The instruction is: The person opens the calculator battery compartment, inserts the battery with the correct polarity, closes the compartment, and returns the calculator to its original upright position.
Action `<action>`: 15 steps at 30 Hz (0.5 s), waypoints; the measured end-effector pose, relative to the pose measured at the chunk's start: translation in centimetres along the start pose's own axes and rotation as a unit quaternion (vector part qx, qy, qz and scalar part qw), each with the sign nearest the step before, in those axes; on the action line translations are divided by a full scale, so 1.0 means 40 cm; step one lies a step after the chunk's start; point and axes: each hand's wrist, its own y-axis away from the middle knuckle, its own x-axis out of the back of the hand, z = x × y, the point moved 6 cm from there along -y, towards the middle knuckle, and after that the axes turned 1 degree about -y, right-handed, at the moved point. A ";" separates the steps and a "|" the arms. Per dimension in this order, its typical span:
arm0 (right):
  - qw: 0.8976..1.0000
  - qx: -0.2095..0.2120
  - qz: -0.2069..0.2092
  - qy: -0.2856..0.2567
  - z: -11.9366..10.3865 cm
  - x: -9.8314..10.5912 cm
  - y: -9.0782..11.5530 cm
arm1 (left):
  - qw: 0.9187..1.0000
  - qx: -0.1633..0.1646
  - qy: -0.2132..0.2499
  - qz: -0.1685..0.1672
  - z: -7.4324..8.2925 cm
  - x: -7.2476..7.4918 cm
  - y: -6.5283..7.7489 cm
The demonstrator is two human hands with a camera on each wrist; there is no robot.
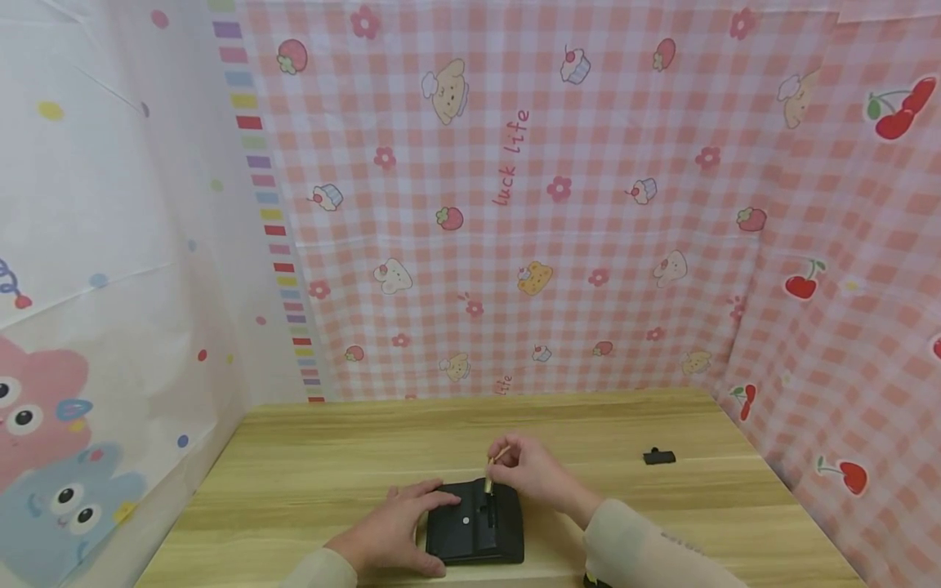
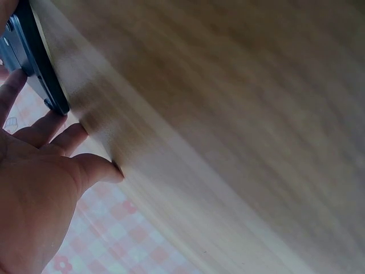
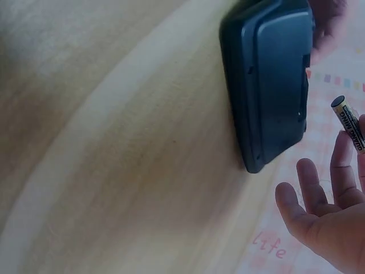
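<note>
A flat black device point(image 1: 476, 539) lies near the table's front edge with its battery slot facing up and a small pale round spot beside the slot. My left hand point(image 1: 397, 527) rests at its left side, fingers extended along the far left part and thumb at the near corner. In the left wrist view, those fingers point(image 2: 43, 131) touch the device's edge. My right hand point(image 1: 532, 472) pinches a small cylindrical battery point(image 1: 488, 486) above the far end of the slot. In the right wrist view the battery point(image 3: 348, 123) shows printed lettering; its other fingers are spread.
A small black cover piece point(image 1: 658, 457) lies apart on the wooden table point(image 1: 581, 441), to the right. By the front edge, a dark object with yellow point(image 1: 595, 581) is mostly hidden under the right sleeve. Patterned cloth point(image 1: 515, 245) hangs behind and at both sides.
</note>
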 end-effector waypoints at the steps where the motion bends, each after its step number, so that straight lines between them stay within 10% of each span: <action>1: 1.000 -0.002 -0.003 -0.001 0.002 -0.003 0.001 | 1.000 0.000 -0.001 0.000 -0.001 0.000 0.000; 15: 1.000 -0.001 -0.015 0.015 0.021 -0.018 0.011 | 1.000 0.007 0.011 -0.006 -0.006 -0.001 -0.001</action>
